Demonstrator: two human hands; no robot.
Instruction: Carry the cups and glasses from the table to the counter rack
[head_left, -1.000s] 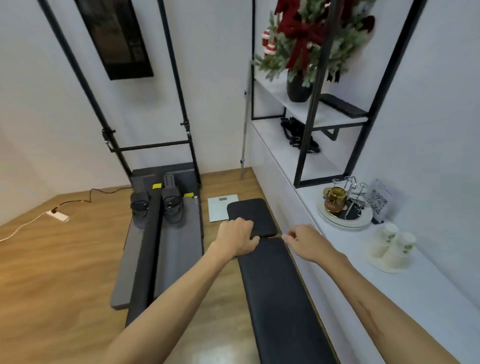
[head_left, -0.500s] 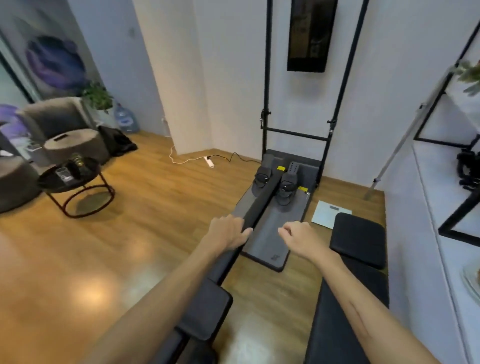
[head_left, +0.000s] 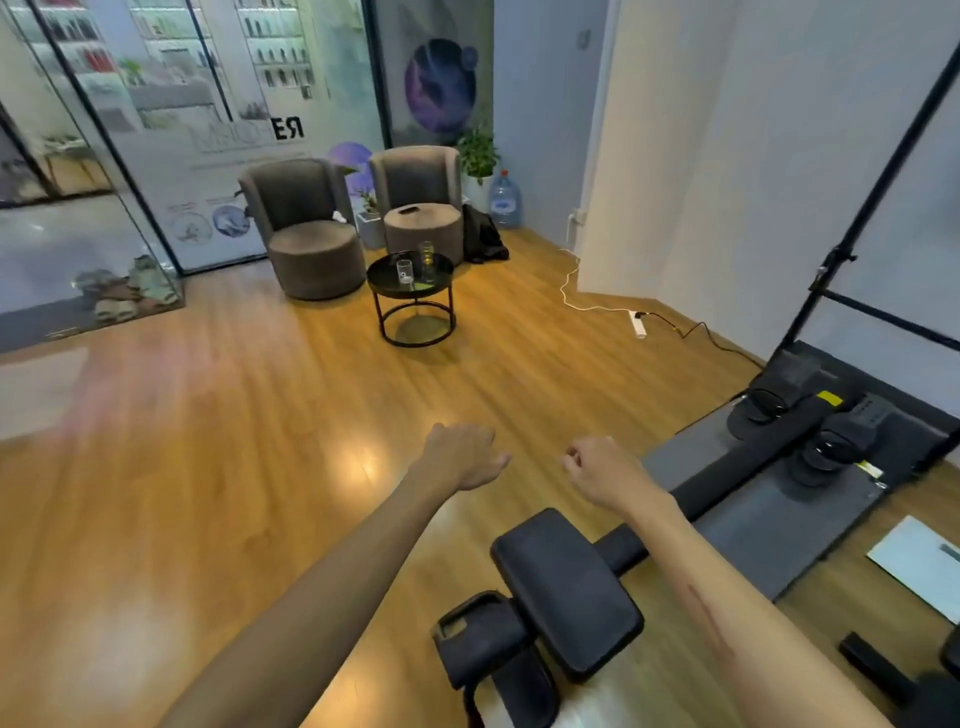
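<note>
A small round black table (head_left: 441, 266) stands far ahead by two armchairs. On it are a clear glass (head_left: 404, 271) and a taller glass with yellowish liquid (head_left: 426, 255). My left hand (head_left: 464, 455) and my right hand (head_left: 601, 472) are held out in front of me over the wooden floor, well short of the table. Both have their fingers loosely curled and hold nothing. The counter and its rack are out of view.
Two grey armchairs (head_left: 310, 224) stand behind the table, with a water bottle (head_left: 504, 200) in the corner. A rowing machine (head_left: 753, 483) with a black seat (head_left: 563, 587) lies at my lower right. A power strip and cable (head_left: 638, 323) trail along the wall. Glass partitions are at left.
The view has swung left, away from the counter with the rack, across the rowing machine, to the room with the round table. Both hands stayed out in front, empty.
</note>
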